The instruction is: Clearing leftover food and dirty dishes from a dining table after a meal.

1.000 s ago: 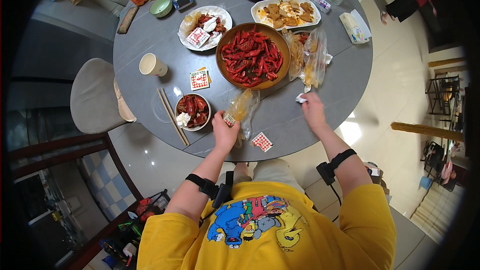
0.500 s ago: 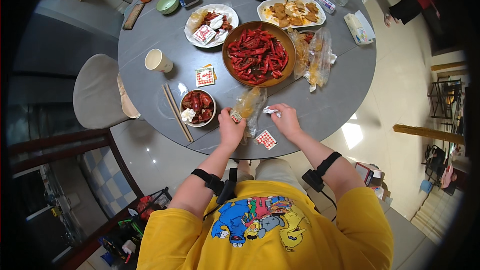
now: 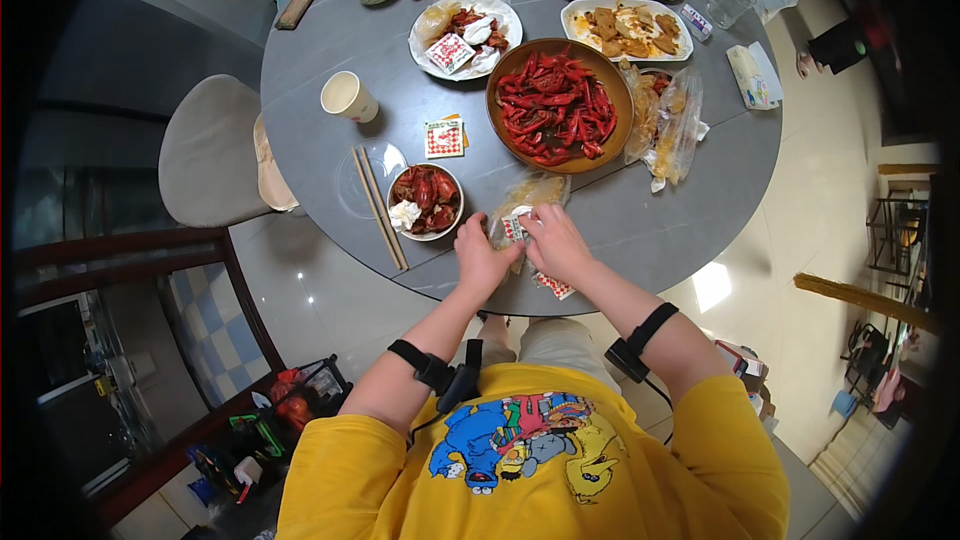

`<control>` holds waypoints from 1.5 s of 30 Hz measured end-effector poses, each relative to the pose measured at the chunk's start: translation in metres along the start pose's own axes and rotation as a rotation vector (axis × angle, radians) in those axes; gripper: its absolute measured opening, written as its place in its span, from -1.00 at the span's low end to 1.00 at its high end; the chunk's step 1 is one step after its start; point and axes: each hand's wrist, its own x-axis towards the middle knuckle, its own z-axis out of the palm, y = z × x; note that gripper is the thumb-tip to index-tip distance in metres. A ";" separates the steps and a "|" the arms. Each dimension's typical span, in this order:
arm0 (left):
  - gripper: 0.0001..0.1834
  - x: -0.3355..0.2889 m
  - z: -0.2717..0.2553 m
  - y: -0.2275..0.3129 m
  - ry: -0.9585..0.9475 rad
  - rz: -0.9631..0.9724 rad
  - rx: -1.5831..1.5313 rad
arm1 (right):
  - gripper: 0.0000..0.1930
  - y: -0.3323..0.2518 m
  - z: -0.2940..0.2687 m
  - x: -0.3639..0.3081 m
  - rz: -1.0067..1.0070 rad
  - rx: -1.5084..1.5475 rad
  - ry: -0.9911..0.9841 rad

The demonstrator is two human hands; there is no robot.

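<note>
Near the table's front edge, my right hand (image 3: pixel 556 243) pinches a small printed packet (image 3: pixel 513 228), with a bit of white beside its fingertips. My left hand (image 3: pixel 482 258) is close on the other side, thumb and fingers apart around the near end of crumpled clear plastic (image 3: pixel 545 186) with a yellowish tint. That plastic lies under and beyond both hands, partly hidden by them. Below my right hand a red-and-white checked packet (image 3: pixel 554 286) is partly covered. A white bowl of red crayfish pieces with crumpled tissue (image 3: pixel 404 215) stands just left of my left hand.
Wooden chopsticks (image 3: pixel 379 208) lie left of the bowl. Beyond are a paper cup (image 3: pixel 349 97), another checked packet (image 3: pixel 444 138) and a large brown bowl (image 3: pixel 497 125) of red crayfish. More crumpled plastic (image 3: pixel 676 125) lies to its right. Several dishes stand farther back.
My right hand has moved left to the packet that my left hand held. My left hand has loosened its fingers. The view has shifted, so the table appears farther right.
</note>
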 end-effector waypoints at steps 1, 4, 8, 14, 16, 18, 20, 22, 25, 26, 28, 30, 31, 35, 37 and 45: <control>-0.17 -0.003 -0.002 -0.003 0.001 -0.002 -0.002 | -0.65 0.000 -0.002 -0.004 -0.002 -0.001 -0.002; -0.15 -0.013 -0.007 -0.014 -0.051 -0.075 0.048 | -0.48 -0.005 -0.010 -0.009 -0.099 -0.030 -0.018; -0.30 -0.010 -0.013 -0.014 -0.214 -0.388 -0.402 | -0.32 -0.024 -0.028 -0.009 -0.108 -0.064 -0.126; -0.56 0.008 -0.025 0.004 -0.436 -0.798 -1.190 | -0.51 -0.014 -0.001 -0.006 -0.066 -0.127 -0.099; -0.56 0.013 -0.033 0.006 -0.504 -0.897 -1.468 | -0.61 -0.002 0.006 -0.006 -0.045 -0.059 -0.007; -0.57 0.011 -0.032 0.009 -0.449 -0.812 -1.397 | -0.74 0.011 0.005 0.000 -0.002 0.162 -0.019; -0.58 0.005 -0.026 0.010 -0.329 -0.663 -1.257 | -0.77 0.024 0.013 0.004 0.028 0.216 0.017; -0.55 -0.003 -0.019 0.011 -0.280 -0.307 -0.946 | -0.78 0.035 0.014 0.009 0.059 0.269 0.053; -0.44 -0.006 -0.022 0.014 -0.170 0.377 -0.198 | -0.76 0.041 0.006 0.017 0.205 0.257 -0.165; -0.41 -0.007 -0.025 0.018 -0.205 0.516 -0.054 | -0.75 0.034 -0.003 0.020 0.334 0.372 -0.228; -0.38 -0.004 -0.022 0.018 -0.259 0.645 0.132 | -0.74 0.032 -0.009 0.022 0.466 0.485 -0.289; -0.43 0.000 -0.015 0.016 -0.252 0.648 0.156 | -0.69 0.037 -0.012 0.021 0.488 0.542 -0.297; -0.48 0.001 -0.014 0.016 -0.244 0.644 0.182 | -0.69 0.034 -0.017 0.020 0.489 0.542 -0.299; -0.58 0.010 -0.006 0.018 -0.207 0.629 0.247 | -0.74 0.035 -0.035 -0.004 0.392 0.409 -0.038; -0.70 0.014 -0.001 0.017 -0.141 0.648 0.296 | -0.77 0.043 -0.041 -0.022 0.413 0.406 0.051; -0.78 0.020 0.000 0.019 -0.102 0.482 0.286 | -0.83 0.044 -0.031 -0.050 0.219 0.052 0.060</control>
